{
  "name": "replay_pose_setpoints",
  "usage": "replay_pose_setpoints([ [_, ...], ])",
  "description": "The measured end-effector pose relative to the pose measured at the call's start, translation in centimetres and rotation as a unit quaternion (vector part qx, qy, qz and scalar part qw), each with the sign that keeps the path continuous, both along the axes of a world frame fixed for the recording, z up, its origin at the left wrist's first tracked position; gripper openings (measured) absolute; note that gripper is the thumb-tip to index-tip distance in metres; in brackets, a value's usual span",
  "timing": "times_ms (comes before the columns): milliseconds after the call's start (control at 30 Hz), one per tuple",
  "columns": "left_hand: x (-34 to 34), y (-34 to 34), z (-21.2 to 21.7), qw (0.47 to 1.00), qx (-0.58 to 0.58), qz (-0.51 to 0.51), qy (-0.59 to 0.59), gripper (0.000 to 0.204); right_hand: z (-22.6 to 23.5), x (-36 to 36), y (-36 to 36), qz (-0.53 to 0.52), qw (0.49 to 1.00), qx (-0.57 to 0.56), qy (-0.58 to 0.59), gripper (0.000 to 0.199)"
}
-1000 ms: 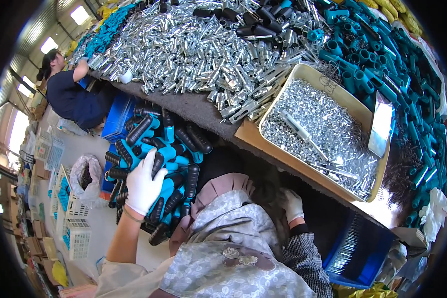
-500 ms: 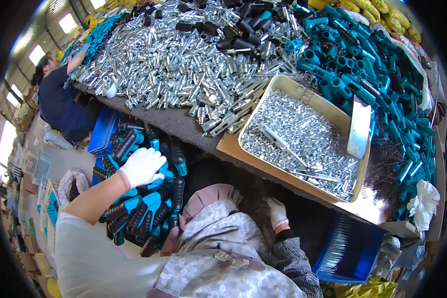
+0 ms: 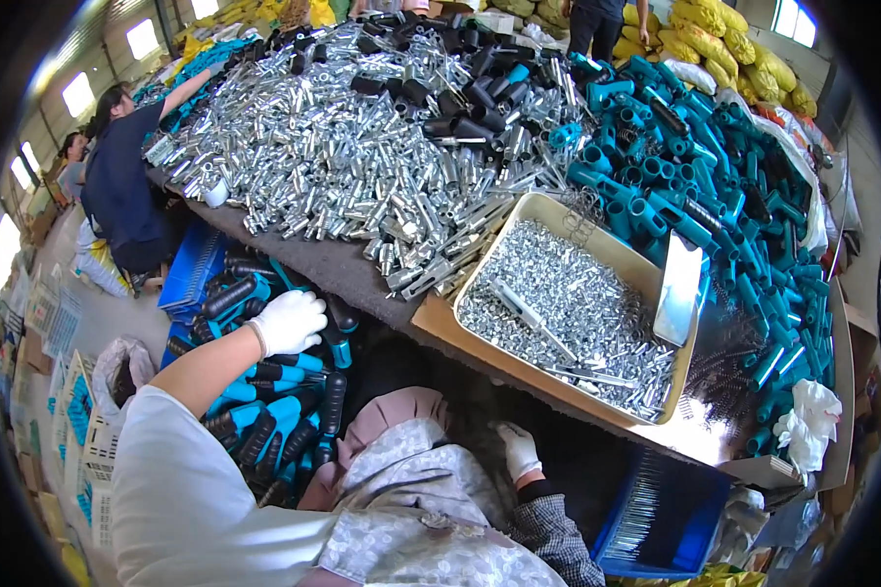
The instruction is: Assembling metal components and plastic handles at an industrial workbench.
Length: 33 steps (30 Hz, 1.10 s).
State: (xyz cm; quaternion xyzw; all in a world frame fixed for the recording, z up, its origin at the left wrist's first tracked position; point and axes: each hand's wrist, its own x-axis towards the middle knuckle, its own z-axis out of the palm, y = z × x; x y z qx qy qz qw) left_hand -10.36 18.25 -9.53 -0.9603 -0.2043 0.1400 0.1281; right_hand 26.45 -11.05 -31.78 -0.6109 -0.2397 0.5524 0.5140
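Observation:
My left hand (image 3: 290,323), in a white glove, rests on a heap of teal-and-black grips (image 3: 282,423) below the bench's left front edge. Its fingers are bent and closed among the grips; what they hold, if anything, is hidden. Beside my lap is my right hand (image 3: 519,452), also gloved in white, under the bench edge. Its fingers are loosely stretched, with nothing visible in them. A patterned grey apron (image 3: 401,479) with a pink frill covers my lap between the hands.
Loose silvery metal parts (image 3: 323,137) cover the bench. A cream tray (image 3: 672,391) holds small metal pieces, with a flat metal scoop (image 3: 677,289) on its edge. Teal sleeves (image 3: 646,196) lie at right. A blue bin (image 3: 671,519) stands low right; a person (image 3: 125,191) works at left.
My view has shifted, showing more of the background and another person standing at the far side. My left hand's fingers have drawn in over the grips; my right hand stays by my lap.

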Motion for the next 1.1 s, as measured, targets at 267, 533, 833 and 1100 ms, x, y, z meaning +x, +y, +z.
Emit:
replay_pose_setpoints([
  [267,2.7,-2.8,7.2,0.911,-0.157,-0.023,-0.381,0.008,10.4,-1.0,0.3,0.048,0.998,-0.017,0.024,0.031],
  [533,16.9,4.7,13.4,0.920,-0.087,0.019,-0.381,0.021,28.0,-4.1,5.2,0.312,0.920,0.168,-0.166,0.027],
  [833,23.4,13.2,12.0,0.987,-0.020,0.087,-0.137,0.042,37.6,-0.8,12.5,0.238,0.799,0.259,-0.488,0.018],
  [1100,26.9,12.1,14.2,0.993,0.007,0.109,-0.045,0.039,37.2,1.6,29.9,0.201,0.462,0.140,-0.852,0.028],
])
